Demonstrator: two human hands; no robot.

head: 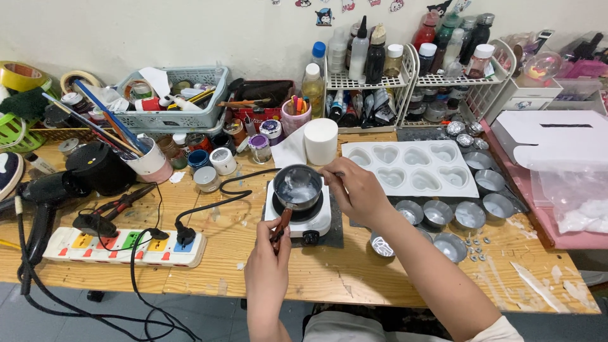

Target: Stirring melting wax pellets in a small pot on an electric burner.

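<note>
A: Where is the pot (pixel 297 187) sitting?
B: On the hotplate (pixel 299 218), centre. Left hand (pixel 269 256) is gripping its handle (pixel 282 225); right hand (pixel 354 187) is pinching a stirrer, far rim.
A: Handling?
B: Probably light, hot, sloshy; holding the handle seems safest.

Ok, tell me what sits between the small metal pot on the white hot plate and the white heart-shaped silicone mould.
In the head view, the right hand lies there, reaching over the rim of the small metal pot beside the white heart-shaped silicone mould.
</note>
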